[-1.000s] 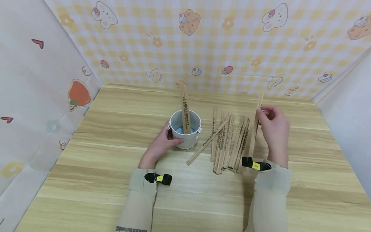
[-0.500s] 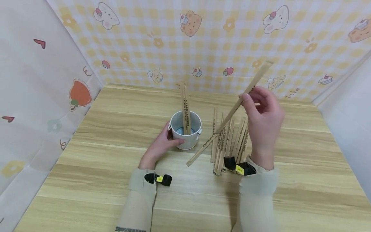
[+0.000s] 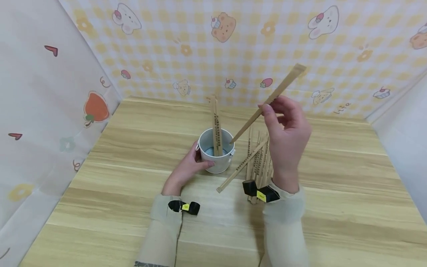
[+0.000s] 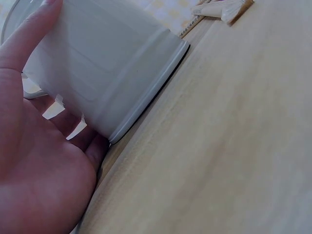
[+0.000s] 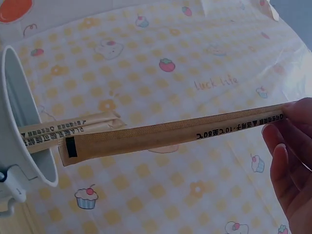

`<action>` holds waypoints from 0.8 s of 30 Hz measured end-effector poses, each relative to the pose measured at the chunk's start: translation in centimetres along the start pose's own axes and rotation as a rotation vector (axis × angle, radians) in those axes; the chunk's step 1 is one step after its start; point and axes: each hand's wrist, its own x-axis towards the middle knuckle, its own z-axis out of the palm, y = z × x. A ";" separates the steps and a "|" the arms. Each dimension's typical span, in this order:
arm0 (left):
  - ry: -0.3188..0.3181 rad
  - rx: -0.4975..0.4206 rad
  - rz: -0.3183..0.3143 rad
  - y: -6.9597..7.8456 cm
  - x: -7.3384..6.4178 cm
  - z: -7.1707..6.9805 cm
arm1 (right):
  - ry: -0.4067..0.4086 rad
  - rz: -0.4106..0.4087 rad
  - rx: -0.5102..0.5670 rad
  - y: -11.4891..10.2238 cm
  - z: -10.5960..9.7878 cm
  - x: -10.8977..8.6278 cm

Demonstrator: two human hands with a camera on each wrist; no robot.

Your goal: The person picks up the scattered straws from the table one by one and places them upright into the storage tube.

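Observation:
In the head view a small white bucket stands upright on the table, with a couple of paper-wrapped straws leaning inside it. My left hand grips its left side, thumb across the front; the left wrist view shows the bucket's wall against the fingers. Between thumb and fingers my right hand pinches another paper-wrapped straw. That straw slants, its lower end at the bucket's right rim. In the right wrist view the held straw shows printed lettering and a black mark.
Several more wrapped straws lie in a pile right of the bucket, partly hidden under my right wrist. One straw lies across them diagonally, pointing toward the bucket. A yellow checked sheet stands behind the wooden table.
My right hand has lifted the wrapped straw from the right of the pile and carried it left to the bucket, tilting it. My left hand has kept its grip on the bucket.

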 end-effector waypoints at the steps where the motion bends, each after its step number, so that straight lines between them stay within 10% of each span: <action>1: -0.001 -0.002 0.002 0.0 0.0 0.0 | -0.020 -0.001 -0.020 0.1 0.2 -0.1; 24: -0.013 -0.024 0.035 -0.1 0.0 -0.1 | -0.422 0.192 -0.328 9.6 3.2 -2.5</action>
